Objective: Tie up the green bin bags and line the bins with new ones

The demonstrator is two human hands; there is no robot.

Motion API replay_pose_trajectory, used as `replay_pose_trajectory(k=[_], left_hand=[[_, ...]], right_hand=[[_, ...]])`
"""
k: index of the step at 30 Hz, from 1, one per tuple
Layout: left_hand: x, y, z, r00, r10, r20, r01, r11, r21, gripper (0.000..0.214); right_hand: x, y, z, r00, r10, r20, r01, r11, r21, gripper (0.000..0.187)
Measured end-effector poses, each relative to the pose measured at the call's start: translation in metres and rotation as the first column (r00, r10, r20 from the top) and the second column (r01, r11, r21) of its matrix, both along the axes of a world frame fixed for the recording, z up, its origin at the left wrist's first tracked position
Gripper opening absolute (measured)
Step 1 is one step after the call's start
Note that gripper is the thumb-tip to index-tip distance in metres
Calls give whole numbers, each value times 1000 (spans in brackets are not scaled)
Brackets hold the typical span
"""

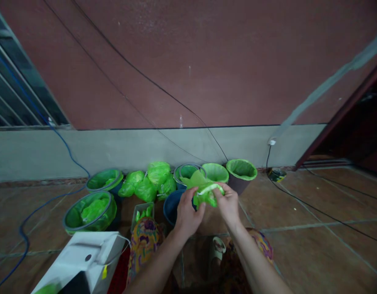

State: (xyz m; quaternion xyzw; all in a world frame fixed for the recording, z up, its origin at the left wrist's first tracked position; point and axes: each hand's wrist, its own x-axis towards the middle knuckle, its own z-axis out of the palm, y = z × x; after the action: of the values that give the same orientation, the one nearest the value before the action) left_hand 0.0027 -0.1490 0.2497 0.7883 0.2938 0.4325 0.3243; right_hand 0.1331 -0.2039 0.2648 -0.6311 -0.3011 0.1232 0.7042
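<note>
A bright green plastic bag (203, 188) with a white strip along one edge is stretched between my two hands. My left hand (188, 212) pinches its left side, and my right hand (228, 204) grips the right side near the white strip. Just below and left of the bag stands a blue bucket (170, 209), partly hidden by my left hand. Behind the bag are a bucket lined in green (217, 172) and another dark bin with a green liner (242, 169). A small grey tray (136, 212) with green pieces in it sits by my knee.
Several filled green bags (159, 173) are piled against the wall. Two green-lined buckets stand to the left, the nearer one (67, 222) beside a white machine (74, 255). A blue hose (25, 228) and a black cable (317, 210) cross the tiled floor; a small can (277, 175) stands right.
</note>
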Motion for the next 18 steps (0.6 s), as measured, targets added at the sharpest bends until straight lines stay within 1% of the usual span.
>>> replay_pose_trajectory(k=[1, 3, 5, 6, 7, 9, 12, 14, 15, 16, 18], left_hand=[[8, -2, -1, 1000, -3, -18, 3, 1000, 9, 41], [16, 2, -2, 998, -32, -50, 32, 999, 10, 29], [19, 9, -3, 995, -69, -76, 68, 998, -12, 21], [19, 13, -4, 995, -64, -81, 62, 998, -27, 19], [19, 16, -5, 996, -38, -83, 35, 999, -37, 19], [15, 21, -8, 994, 63, -87, -65, 998, -14, 19], [5, 35, -14, 966, 236, -104, -227, 970, 92, 22], [-5, 48, -18, 938, 316, -141, -294, 943, 156, 25], [-10, 55, -19, 923, 348, -164, -318, 931, 181, 25], [-15, 62, -20, 907, 377, -186, -341, 919, 199, 26], [-24, 75, -22, 875, 424, -234, -378, 900, 217, 26]], right_hand=[[-5, 1, 2, 1000, 30, -7, -30, 999, -11, 36], [-11, 0, 6, 995, 84, -47, -86, 996, -34, 36], [-9, -3, 7, 991, 117, -71, -121, 991, -57, 36], [-6, -5, 8, 991, 117, -66, -121, 990, -68, 36], [-2, -7, 8, 994, 104, -43, -107, 991, -80, 35], [9, -12, 11, 997, 55, 48, -49, 992, -115, 34], [24, -21, 19, 975, -7, 223, 55, 976, -210, 33], [33, -27, 24, 954, -18, 298, 106, 954, -281, 35], [38, -30, 26, 952, -2, 307, 98, 950, -297, 36], [42, -32, 27, 956, 31, 292, 59, 953, -297, 37], [50, -36, 28, 964, 152, 217, -90, 958, -273, 40]])
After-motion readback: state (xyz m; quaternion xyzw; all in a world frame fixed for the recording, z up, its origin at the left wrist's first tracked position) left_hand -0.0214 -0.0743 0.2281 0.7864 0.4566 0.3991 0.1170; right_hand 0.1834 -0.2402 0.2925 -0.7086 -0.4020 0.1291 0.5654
